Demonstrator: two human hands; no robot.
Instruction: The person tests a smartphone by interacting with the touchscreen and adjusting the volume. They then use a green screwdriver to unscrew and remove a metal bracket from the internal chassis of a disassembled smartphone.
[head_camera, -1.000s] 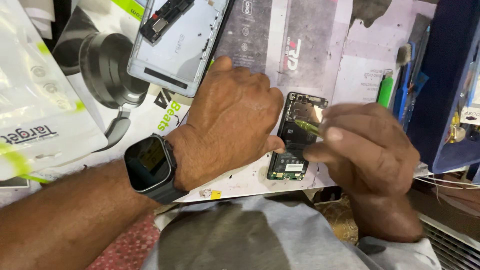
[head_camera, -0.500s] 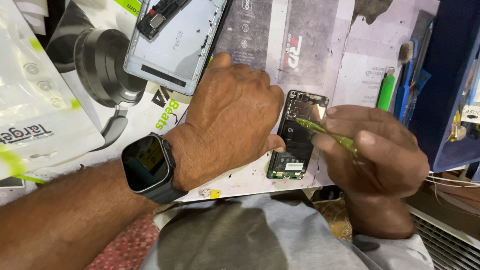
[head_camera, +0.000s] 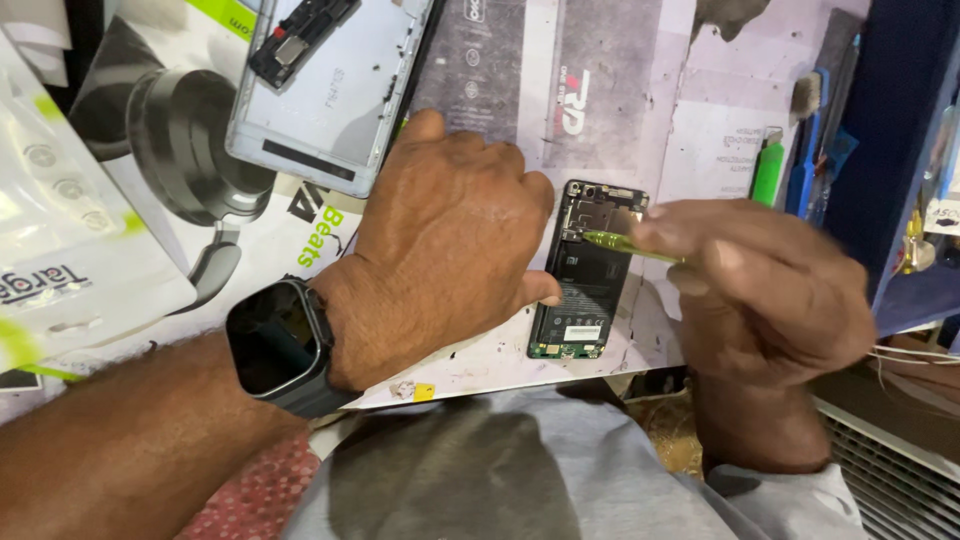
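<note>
Your left hand (head_camera: 450, 250) pins the opened phone (head_camera: 587, 270) flat; your right hand (head_camera: 770, 290) grip pinches a green tool (head_camera: 625, 245) over its upper end.

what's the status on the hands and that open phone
Left hand flat, steadying open phone. Right hand pinches green tool, tip on phone's upper board. Nothing in the way.
</note>
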